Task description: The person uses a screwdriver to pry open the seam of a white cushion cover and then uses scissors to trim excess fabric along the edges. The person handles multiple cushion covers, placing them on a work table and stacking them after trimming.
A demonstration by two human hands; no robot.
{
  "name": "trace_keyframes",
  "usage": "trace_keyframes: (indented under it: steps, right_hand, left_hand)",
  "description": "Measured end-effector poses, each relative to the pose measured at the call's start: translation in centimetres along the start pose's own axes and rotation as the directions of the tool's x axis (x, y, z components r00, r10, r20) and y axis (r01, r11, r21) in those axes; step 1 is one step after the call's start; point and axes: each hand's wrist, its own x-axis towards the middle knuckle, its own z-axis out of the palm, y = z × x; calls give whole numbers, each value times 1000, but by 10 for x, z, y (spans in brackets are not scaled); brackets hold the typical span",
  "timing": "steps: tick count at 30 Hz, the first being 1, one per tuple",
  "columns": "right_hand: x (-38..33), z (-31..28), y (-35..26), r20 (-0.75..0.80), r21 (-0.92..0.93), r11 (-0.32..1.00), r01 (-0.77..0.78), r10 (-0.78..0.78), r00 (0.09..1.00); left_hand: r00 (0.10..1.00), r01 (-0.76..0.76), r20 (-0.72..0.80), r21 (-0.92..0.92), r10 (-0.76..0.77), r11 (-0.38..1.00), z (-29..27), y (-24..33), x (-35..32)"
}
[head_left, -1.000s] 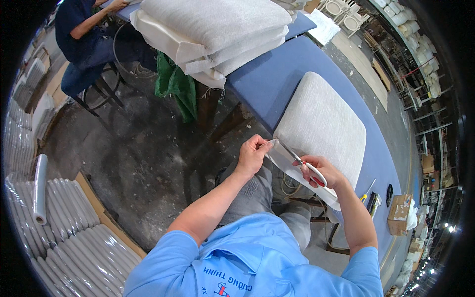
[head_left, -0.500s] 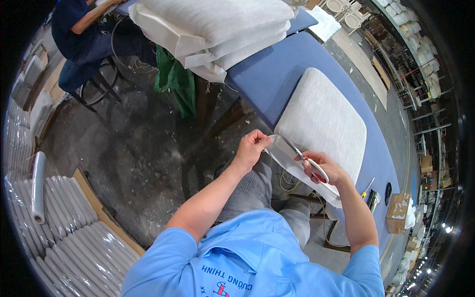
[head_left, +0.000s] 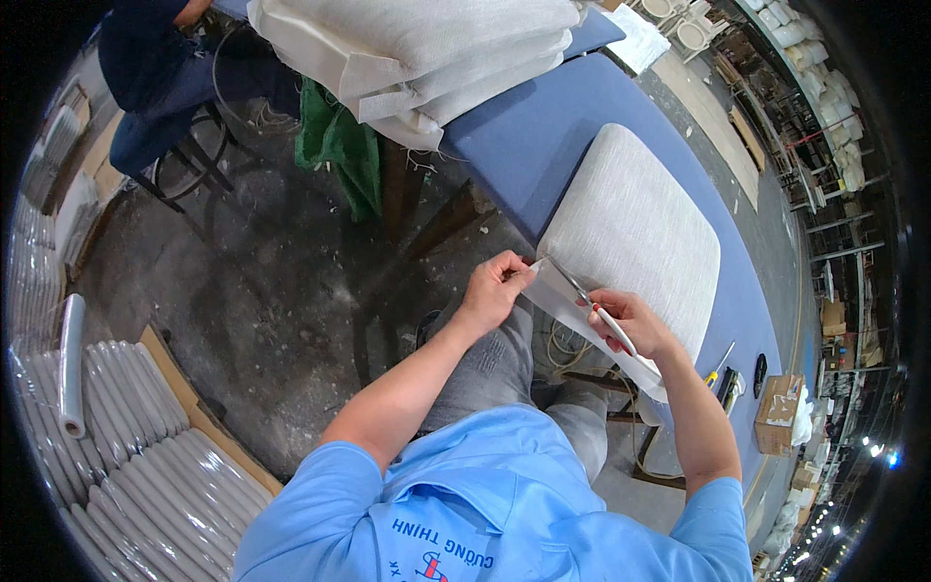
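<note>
At the table [head_left: 524, 145], a cushion flap [head_left: 561, 300] was pinched by the left hand [head_left: 493, 293], scissors [head_left: 617, 332] gripped by the right hand [head_left: 637, 318]; the flap still attached, cutting seemed unfinished.

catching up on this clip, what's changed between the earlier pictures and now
The scissors in the right hand have turned, so they show more edge-on. A co-worker's forearm has moved mostly out past the top edge. The whole view has slipped slightly upward. Nothing was taken up or let go: the left hand still pinches the pale fabric flap beside the cushion.
</note>
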Motion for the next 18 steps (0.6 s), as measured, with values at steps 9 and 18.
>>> trace_keyframes:
  steps: [9, 18]
  right_hand:
    - [1, -8, 3, 43, 71, 997, -26, 22, 999]
    - [5, -5, 6, -43, -36, 999, 17, -18, 999]
  left_hand:
    - [956, -130, -200, 365, 214, 922, 16, 17, -15]
    - [868, -344, -81, 614, 491, 710, 22, 12, -17]
